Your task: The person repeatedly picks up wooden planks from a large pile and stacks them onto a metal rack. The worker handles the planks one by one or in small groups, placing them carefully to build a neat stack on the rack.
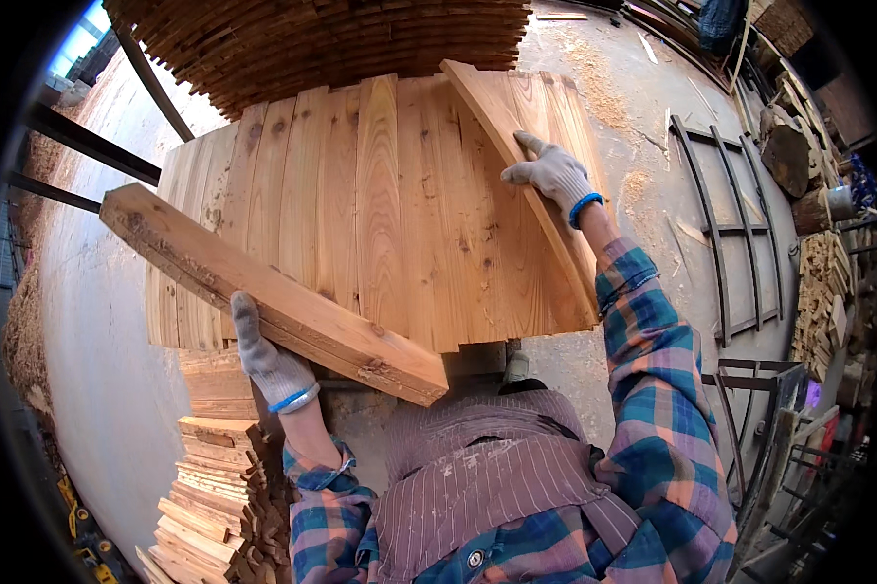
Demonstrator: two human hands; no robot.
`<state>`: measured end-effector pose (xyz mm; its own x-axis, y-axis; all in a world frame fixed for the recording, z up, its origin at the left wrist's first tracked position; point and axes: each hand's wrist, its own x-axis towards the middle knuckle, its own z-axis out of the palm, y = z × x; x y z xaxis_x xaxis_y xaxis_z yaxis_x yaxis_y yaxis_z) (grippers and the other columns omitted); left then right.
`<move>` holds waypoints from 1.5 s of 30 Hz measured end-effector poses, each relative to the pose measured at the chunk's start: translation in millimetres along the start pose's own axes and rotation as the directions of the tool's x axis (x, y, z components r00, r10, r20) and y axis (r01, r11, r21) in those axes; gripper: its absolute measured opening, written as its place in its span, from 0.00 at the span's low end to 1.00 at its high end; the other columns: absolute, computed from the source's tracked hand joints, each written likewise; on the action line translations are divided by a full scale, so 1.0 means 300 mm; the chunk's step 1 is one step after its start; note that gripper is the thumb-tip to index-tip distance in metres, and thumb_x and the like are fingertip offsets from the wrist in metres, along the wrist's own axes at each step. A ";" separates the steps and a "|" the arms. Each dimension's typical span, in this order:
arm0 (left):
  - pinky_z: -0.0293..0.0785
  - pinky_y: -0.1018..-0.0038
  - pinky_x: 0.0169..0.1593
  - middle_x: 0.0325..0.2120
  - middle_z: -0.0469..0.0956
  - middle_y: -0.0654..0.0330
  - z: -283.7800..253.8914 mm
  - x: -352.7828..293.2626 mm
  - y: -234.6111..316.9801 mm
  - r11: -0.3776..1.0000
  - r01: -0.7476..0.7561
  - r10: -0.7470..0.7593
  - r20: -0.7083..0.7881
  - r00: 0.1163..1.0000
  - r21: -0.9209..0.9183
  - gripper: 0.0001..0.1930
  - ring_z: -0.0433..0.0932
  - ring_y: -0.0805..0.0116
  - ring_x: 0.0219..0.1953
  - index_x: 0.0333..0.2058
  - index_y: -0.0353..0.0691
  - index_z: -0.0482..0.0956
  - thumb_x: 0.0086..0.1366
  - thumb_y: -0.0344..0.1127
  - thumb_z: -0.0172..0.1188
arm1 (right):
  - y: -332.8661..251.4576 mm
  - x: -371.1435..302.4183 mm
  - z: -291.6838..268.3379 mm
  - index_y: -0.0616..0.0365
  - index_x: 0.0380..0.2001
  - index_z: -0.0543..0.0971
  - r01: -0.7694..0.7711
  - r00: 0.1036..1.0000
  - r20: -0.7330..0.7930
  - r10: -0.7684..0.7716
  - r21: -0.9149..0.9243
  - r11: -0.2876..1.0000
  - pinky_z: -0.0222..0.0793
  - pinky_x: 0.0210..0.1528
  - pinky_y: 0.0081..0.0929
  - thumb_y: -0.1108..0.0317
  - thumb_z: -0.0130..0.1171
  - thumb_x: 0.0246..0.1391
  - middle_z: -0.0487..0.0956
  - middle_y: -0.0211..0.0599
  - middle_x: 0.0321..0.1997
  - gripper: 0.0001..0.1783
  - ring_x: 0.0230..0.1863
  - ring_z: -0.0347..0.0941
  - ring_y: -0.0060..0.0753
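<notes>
My left hand [271,358], in a grey knit glove with a blue cuff, is closed on a thick wooden plank [258,277]. This plank slants above the boards on the left, with a rough, bark-marked near edge; one digit shows against that edge and the other fingers are hidden. On the right, my gloved right hand [555,177] grips the edge of another plank [487,109], which lies tilted and askew over the boards. Beneath both is a layer of wooden boards [375,204] laid side by side, with knots and grain showing.
A tall stack of thin boards [331,44] rises beyond the layer. At lower left stands a pile of cut lumber [210,487]. A dark metal frame [726,229] lies on the sawdust-strewn floor at right, near logs [787,151]. Dark metal bars [93,141] project from the left.
</notes>
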<state>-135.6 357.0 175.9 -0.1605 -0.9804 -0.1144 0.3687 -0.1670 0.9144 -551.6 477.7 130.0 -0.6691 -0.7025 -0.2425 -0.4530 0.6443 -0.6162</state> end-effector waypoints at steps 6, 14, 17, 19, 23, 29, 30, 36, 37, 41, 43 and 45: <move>0.73 0.62 0.55 0.46 0.76 0.58 -0.068 -0.424 -0.175 0.997 0.051 -0.069 -0.387 0.920 -0.057 0.28 0.76 0.62 0.48 0.55 0.41 0.73 0.62 0.52 0.62 | 0.114 -0.088 -0.216 0.59 0.65 0.69 -0.037 0.956 0.238 -0.174 0.680 0.732 0.72 0.35 0.19 0.65 0.68 0.47 0.79 0.32 0.32 0.40 0.30 0.74 0.23; 0.70 0.65 0.61 0.52 0.76 0.62 0.064 -0.455 -0.658 0.998 -0.061 0.044 -0.601 0.798 -0.007 0.20 0.75 0.64 0.54 0.53 0.42 0.76 0.63 0.40 0.54 | 0.225 -0.082 -0.432 0.65 0.64 0.68 0.183 0.955 0.124 -0.269 0.468 0.865 0.69 0.40 0.19 0.60 0.63 0.48 0.77 0.31 0.31 0.40 0.34 0.72 0.22; 0.69 0.68 0.63 0.55 0.75 0.61 0.144 -0.440 -0.590 0.965 0.134 -0.251 -0.633 0.732 -0.227 0.22 0.73 0.64 0.58 0.56 0.40 0.73 0.67 0.42 0.45 | 0.286 -0.060 -0.406 0.63 0.63 0.70 0.198 0.962 0.091 -0.258 0.421 0.885 0.64 0.34 0.19 0.61 0.61 0.48 0.73 0.27 0.27 0.38 0.29 0.67 0.21; 0.69 0.67 0.63 0.55 0.75 0.60 0.122 -0.451 -0.613 0.976 0.088 -0.195 -0.630 0.751 -0.198 0.22 0.74 0.64 0.57 0.56 0.40 0.74 0.66 0.43 0.47 | 0.308 -0.050 -0.407 0.59 0.63 0.72 0.105 0.973 0.144 -0.179 0.412 0.905 0.64 0.35 0.19 0.63 0.63 0.47 0.74 0.26 0.27 0.37 0.29 0.68 0.21; 0.73 0.61 0.58 0.48 0.79 0.58 0.130 -0.494 -0.584 0.943 0.015 -0.236 -0.637 0.734 -0.332 0.20 0.77 0.57 0.50 0.50 0.47 0.80 0.58 0.44 0.63 | 0.312 -0.001 -0.387 0.59 0.63 0.72 0.091 0.971 0.135 -0.196 0.549 0.831 0.66 0.35 0.19 0.68 0.64 0.42 0.75 0.27 0.29 0.39 0.29 0.69 0.21; 0.61 0.69 0.67 0.59 0.72 0.59 0.181 -0.416 -0.622 0.983 0.006 -0.122 -0.636 0.762 -0.181 0.26 0.69 0.66 0.63 0.61 0.39 0.70 0.68 0.43 0.48 | 0.102 0.137 -0.420 0.60 0.62 0.73 0.303 0.894 0.183 -0.409 0.426 0.852 0.64 0.35 0.17 0.67 0.60 0.44 0.74 0.26 0.29 0.36 0.28 0.65 0.19; 0.59 0.69 0.68 0.61 0.71 0.59 0.132 -0.425 -0.684 0.991 -0.068 -0.015 -0.589 0.808 -0.119 0.27 0.67 0.66 0.65 0.62 0.38 0.69 0.68 0.44 0.46 | 0.059 0.176 -0.419 0.60 0.62 0.73 0.313 0.882 0.200 -0.427 0.431 0.846 0.64 0.35 0.17 0.67 0.59 0.44 0.74 0.25 0.29 0.36 0.28 0.65 0.19; 0.69 0.66 0.62 0.53 0.77 0.62 -0.005 -0.509 -0.593 0.957 -0.064 -0.134 -0.625 0.769 -0.284 0.20 0.74 0.63 0.56 0.55 0.42 0.77 0.69 0.43 0.50 | -0.149 0.362 -0.375 0.60 0.61 0.74 0.331 0.843 0.288 -0.454 0.388 0.860 0.66 0.40 0.17 0.69 0.57 0.40 0.78 0.28 0.38 0.38 0.32 0.66 0.20; 0.71 0.66 0.60 0.51 0.78 0.62 -0.037 -0.488 -0.552 0.953 -0.065 -0.161 -0.678 0.717 -0.295 0.19 0.76 0.63 0.54 0.54 0.42 0.78 0.68 0.42 0.52 | -0.192 0.410 -0.310 0.59 0.61 0.74 0.347 0.835 0.302 -0.460 0.360 0.866 0.66 0.40 0.18 0.69 0.57 0.39 0.78 0.28 0.38 0.39 0.32 0.66 0.21; 0.76 0.64 0.53 0.42 0.79 0.61 -0.217 -0.304 -0.404 0.953 -0.091 -0.154 -0.719 0.678 -0.290 0.18 0.78 0.63 0.46 0.49 0.42 0.78 0.61 0.41 0.65 | -0.368 0.542 -0.194 0.52 0.60 0.77 0.322 0.856 0.330 -0.398 0.260 0.910 0.68 0.42 0.19 0.73 0.60 0.40 0.81 0.32 0.38 0.36 0.33 0.71 0.22; 0.80 0.65 0.43 0.34 0.78 0.59 -0.183 -0.181 -0.288 0.956 -0.110 -0.146 -0.766 0.626 -0.272 0.19 0.80 0.62 0.37 0.46 0.42 0.76 0.60 0.44 0.67 | -0.467 0.609 -0.137 0.48 0.59 0.77 0.319 0.871 0.328 -0.365 0.188 0.929 0.69 0.45 0.20 0.73 0.61 0.42 0.82 0.34 0.40 0.35 0.37 0.73 0.24; 0.80 0.63 0.45 0.36 0.78 0.57 -0.233 -0.099 -0.264 0.949 -0.107 -0.156 -0.737 0.658 -0.296 0.20 0.80 0.58 0.38 0.47 0.41 0.76 0.61 0.45 0.66 | -0.498 0.762 -0.089 0.48 0.59 0.77 0.319 0.847 0.361 -0.389 0.240 0.917 0.68 0.46 0.20 0.73 0.61 0.42 0.83 0.35 0.41 0.35 0.38 0.74 0.25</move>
<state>-95.9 391.9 79.8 0.5115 -0.6961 -0.5038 0.6383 -0.0847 0.7651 -652.7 229.0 186.7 -0.1781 -0.9553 -0.2361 -0.4877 0.2941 -0.8220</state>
